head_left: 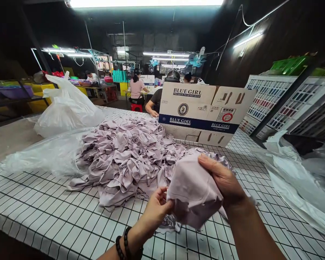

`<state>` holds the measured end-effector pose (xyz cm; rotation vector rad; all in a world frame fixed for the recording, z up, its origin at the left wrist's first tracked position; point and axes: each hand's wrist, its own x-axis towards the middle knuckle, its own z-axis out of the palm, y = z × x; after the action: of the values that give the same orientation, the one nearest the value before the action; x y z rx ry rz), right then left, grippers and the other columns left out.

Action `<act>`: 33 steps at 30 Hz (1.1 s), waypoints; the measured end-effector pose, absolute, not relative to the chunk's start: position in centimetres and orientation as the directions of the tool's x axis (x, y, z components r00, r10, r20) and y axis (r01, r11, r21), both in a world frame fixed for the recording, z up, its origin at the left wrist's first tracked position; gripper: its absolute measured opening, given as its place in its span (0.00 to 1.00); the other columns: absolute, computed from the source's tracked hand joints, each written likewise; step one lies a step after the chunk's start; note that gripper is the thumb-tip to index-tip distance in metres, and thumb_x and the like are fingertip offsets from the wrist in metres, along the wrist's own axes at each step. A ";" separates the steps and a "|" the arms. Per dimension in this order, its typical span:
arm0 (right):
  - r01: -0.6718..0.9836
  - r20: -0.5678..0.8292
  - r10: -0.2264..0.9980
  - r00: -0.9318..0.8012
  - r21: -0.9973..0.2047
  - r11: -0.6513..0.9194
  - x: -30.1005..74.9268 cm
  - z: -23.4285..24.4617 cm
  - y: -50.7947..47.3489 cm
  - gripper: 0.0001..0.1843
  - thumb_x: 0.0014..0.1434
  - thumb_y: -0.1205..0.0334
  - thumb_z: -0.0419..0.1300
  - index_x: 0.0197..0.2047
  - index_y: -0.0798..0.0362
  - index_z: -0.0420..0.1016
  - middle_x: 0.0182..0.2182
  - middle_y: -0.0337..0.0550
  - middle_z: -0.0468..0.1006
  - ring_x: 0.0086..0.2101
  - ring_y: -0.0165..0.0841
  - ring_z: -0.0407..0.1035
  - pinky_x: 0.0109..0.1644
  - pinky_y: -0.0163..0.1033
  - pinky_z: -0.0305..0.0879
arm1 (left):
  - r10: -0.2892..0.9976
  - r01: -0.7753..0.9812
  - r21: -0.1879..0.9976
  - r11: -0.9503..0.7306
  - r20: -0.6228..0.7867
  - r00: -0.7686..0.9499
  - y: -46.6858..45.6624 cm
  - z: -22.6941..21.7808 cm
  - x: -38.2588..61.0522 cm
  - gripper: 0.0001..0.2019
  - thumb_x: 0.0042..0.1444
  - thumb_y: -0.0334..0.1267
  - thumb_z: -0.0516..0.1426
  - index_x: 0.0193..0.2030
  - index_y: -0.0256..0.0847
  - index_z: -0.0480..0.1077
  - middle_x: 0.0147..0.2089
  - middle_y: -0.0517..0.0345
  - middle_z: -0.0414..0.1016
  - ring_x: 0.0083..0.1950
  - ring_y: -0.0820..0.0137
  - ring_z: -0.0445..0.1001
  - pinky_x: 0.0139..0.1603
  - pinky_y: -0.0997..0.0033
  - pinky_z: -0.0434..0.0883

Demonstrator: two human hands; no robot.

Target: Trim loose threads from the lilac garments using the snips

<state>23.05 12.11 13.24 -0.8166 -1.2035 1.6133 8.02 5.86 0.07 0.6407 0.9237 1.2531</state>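
I hold a pale lilac fabric piece [191,189] above the table's near edge with both hands. My left hand [155,209] pinches its lower left edge, fingers closed; a dark bead bracelet sits on that wrist. My right hand [224,180] grips the cloth from the right, fingers wrapped over its top. Just behind lies a big heap of the same lilac fabric pieces [124,155], spread over the middle of the white table with a black grid pattern [43,216].
A "Blue Girl" cardboard box [206,112] stands behind the heap. Clear plastic bags lie at the left [65,108] and right [295,173]. Stacked crates [284,101] stand far right. A person in dark clothes [155,101] sits behind the box; others work farther back.
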 end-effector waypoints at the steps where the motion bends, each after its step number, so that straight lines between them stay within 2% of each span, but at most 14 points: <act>1: -0.293 0.028 0.941 -0.337 -0.953 -0.077 23.3 13.4 12.3 0.12 0.51 0.53 0.65 0.33 0.51 0.72 0.26 0.38 0.77 0.31 0.37 0.74 0.36 0.40 0.73 | 0.973 -0.513 0.834 0.201 -0.231 0.005 5.8 -0.1 7.9 0.21 0.40 0.34 0.68 0.41 0.36 0.67 0.33 0.60 0.73 0.27 0.76 0.68 0.27 0.77 0.62; 4: -0.350 0.063 0.961 -0.271 -0.936 -0.038 24.3 13.7 13.2 0.10 0.49 0.56 0.67 0.31 0.49 0.71 0.24 0.35 0.74 0.28 0.34 0.73 0.33 0.38 0.72 | 0.971 -0.645 0.753 0.128 -0.229 -0.075 5.2 -0.8 7.0 0.16 0.40 0.28 0.64 0.35 0.39 0.64 0.32 0.63 0.72 0.27 0.76 0.69 0.31 0.76 0.66; 7: -0.373 0.055 0.959 -0.278 -0.926 -0.055 24.8 13.9 14.0 0.10 0.48 0.57 0.68 0.29 0.49 0.70 0.23 0.35 0.73 0.24 0.30 0.69 0.28 0.34 0.69 | 0.956 -0.819 0.556 0.143 -0.292 -0.032 4.2 -1.3 5.5 0.17 0.37 0.24 0.61 0.32 0.41 0.60 0.35 0.61 0.74 0.34 0.72 0.75 0.41 0.71 0.70; 10: -0.287 -0.064 0.901 -0.430 -0.936 -0.204 23.7 14.0 14.1 0.11 0.49 0.58 0.68 0.31 0.51 0.71 0.23 0.35 0.72 0.22 0.27 0.67 0.25 0.30 0.65 | 0.897 -0.859 0.409 0.308 -0.425 0.119 3.4 -1.6 4.9 0.15 0.44 0.34 0.62 0.38 0.41 0.61 0.44 0.53 0.73 0.42 0.64 0.76 0.44 0.63 0.71; 11: -0.238 -0.110 0.862 -0.494 -0.937 -0.256 23.1 14.0 13.9 0.11 0.49 0.58 0.68 0.32 0.52 0.71 0.23 0.35 0.72 0.22 0.26 0.67 0.24 0.29 0.63 | 0.875 -0.836 0.412 0.364 -0.458 0.155 3.3 -1.7 5.1 0.15 0.48 0.40 0.61 0.40 0.41 0.62 0.45 0.52 0.73 0.41 0.64 0.76 0.41 0.63 0.72; 13: -0.133 -0.183 0.768 -0.614 -0.935 -0.329 21.5 14.0 13.4 0.12 0.50 0.58 0.68 0.33 0.54 0.71 0.24 0.35 0.72 0.22 0.24 0.66 0.24 0.27 0.61 | 0.866 -0.754 0.510 0.415 -0.475 0.155 3.5 -2.0 5.8 0.19 0.50 0.47 0.61 0.44 0.42 0.63 0.43 0.54 0.72 0.37 0.67 0.75 0.33 0.68 0.71; 15: -0.043 -0.228 0.676 -0.701 -0.932 -0.359 20.2 14.0 12.8 0.13 0.51 0.57 0.68 0.32 0.55 0.70 0.24 0.35 0.72 0.22 0.23 0.65 0.25 0.25 0.60 | 0.897 -0.650 0.659 0.379 -0.435 0.082 4.0 -2.4 6.8 0.21 0.47 0.47 0.63 0.45 0.41 0.64 0.39 0.57 0.73 0.30 0.71 0.73 0.26 0.74 0.67; 17: -0.013 -0.238 0.650 -0.722 -0.934 -0.357 19.7 14.1 12.5 0.14 0.51 0.56 0.68 0.31 0.56 0.70 0.24 0.35 0.71 0.22 0.22 0.65 0.25 0.25 0.60 | 0.924 -0.595 0.739 0.316 -0.382 0.017 4.6 -2.8 7.3 0.21 0.45 0.46 0.65 0.43 0.39 0.66 0.33 0.58 0.74 0.25 0.74 0.70 0.23 0.77 0.63; 20: -0.077 -0.191 0.758 -0.624 -0.950 -0.303 21.1 14.0 13.5 0.13 0.51 0.56 0.68 0.33 0.53 0.70 0.24 0.35 0.72 0.22 0.25 0.66 0.25 0.27 0.62 | 0.930 -0.652 0.707 0.273 -0.366 -0.008 4.9 -3.1 6.7 0.19 0.43 0.44 0.67 0.37 0.36 0.68 0.29 0.58 0.75 0.24 0.75 0.71 0.24 0.77 0.65; 22: -0.067 -0.136 0.859 -0.494 -0.979 -0.194 22.9 13.4 15.2 0.13 0.50 0.54 0.67 0.34 0.51 0.69 0.26 0.36 0.73 0.24 0.28 0.68 0.27 0.31 0.64 | 0.923 -0.712 0.650 0.266 -0.386 -0.008 4.5 -3.2 5.7 0.19 0.41 0.41 0.69 0.36 0.36 0.68 0.28 0.59 0.75 0.25 0.74 0.73 0.26 0.77 0.68; 25: 0.216 -0.085 0.937 -0.340 -0.976 -0.010 25.2 10.8 18.2 0.15 0.51 0.48 0.62 0.33 0.51 0.68 0.26 0.38 0.73 0.26 0.32 0.69 0.29 0.36 0.66 | 0.910 -0.750 0.607 0.261 -0.414 -0.018 3.5 -3.1 4.3 0.19 0.41 0.42 0.69 0.34 0.35 0.67 0.26 0.59 0.74 0.25 0.73 0.74 0.26 0.76 0.69; 27: 0.392 -0.082 0.952 -0.296 -0.919 0.043 25.7 8.4 19.3 0.14 0.49 0.51 0.62 0.31 0.52 0.68 0.27 0.42 0.73 0.29 0.36 0.70 0.33 0.41 0.67 | 0.906 -0.753 0.603 0.264 -0.423 -0.021 2.9 -3.3 4.1 0.19 0.42 0.44 0.69 0.33 0.35 0.68 0.27 0.57 0.75 0.26 0.72 0.75 0.26 0.76 0.70; 30: 0.472 -0.036 0.951 -0.307 -0.874 0.119 24.2 4.8 18.1 0.10 0.46 0.63 0.62 0.34 0.54 0.71 0.37 0.50 0.76 0.43 0.44 0.69 0.47 0.48 0.65 | 0.888 -0.754 0.591 0.287 -0.459 -0.021 2.6 -3.9 4.7 0.19 0.41 0.45 0.69 0.31 0.35 0.67 0.27 0.56 0.75 0.27 0.71 0.76 0.27 0.75 0.71; 33: 0.452 -0.005 0.870 -0.494 -0.856 0.252 21.5 2.6 14.6 0.18 0.45 0.69 0.59 0.42 0.51 0.74 0.47 0.46 0.76 0.51 0.41 0.66 0.57 0.46 0.59 | 0.888 -0.712 0.631 0.308 -0.460 -0.024 2.6 -4.6 5.5 0.22 0.37 0.49 0.70 0.30 0.36 0.67 0.25 0.59 0.74 0.26 0.71 0.75 0.27 0.75 0.72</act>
<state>21.54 14.64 2.59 -1.1985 -2.0527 1.1615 5.51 2.61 -4.58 0.2336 0.9401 1.2943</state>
